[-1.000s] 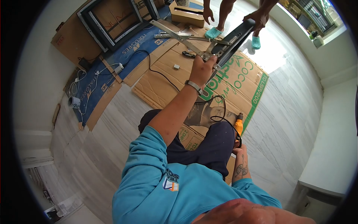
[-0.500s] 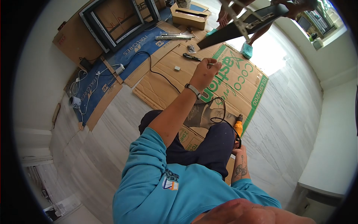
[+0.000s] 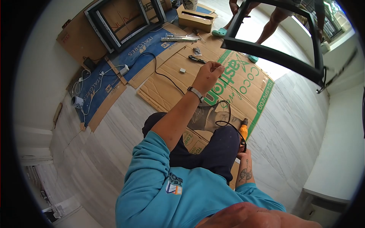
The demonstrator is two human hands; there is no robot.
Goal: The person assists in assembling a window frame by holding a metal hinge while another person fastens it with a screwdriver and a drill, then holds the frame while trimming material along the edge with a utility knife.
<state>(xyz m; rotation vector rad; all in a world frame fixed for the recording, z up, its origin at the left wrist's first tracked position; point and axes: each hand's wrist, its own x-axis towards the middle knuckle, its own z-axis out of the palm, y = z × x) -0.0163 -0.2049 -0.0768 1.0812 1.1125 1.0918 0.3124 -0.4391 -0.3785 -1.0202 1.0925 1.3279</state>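
My left hand (image 3: 208,78), with a watch at the wrist, is raised above the cardboard sheet (image 3: 249,91). Its thumb and fingers are pinched together; anything between them is too small to make out. Down beside my knee, my right hand (image 3: 243,152) is closed round the grip of an orange power drill (image 3: 244,131). The drill's black chuck points forward, and its black cord (image 3: 229,110) loops over the cardboard. The knee partly hides my right fingers. A box cutter (image 3: 197,59) lies beyond my left hand, near a small bag of hardware (image 3: 196,51).
Ahead, a co-worker in teal clogs (image 3: 219,32) holds a black frame (image 3: 273,60) with a metal arm hanging off it. More black frames (image 3: 125,22) lean at the back left. Metal rails (image 3: 180,38), an open carton (image 3: 194,21) and a white extension cord (image 3: 100,79) lie around.
The co-worker's black frame has turned from nearly edge-on to showing its opening, swinging right and nearer. My hands and the drill have hardly moved.
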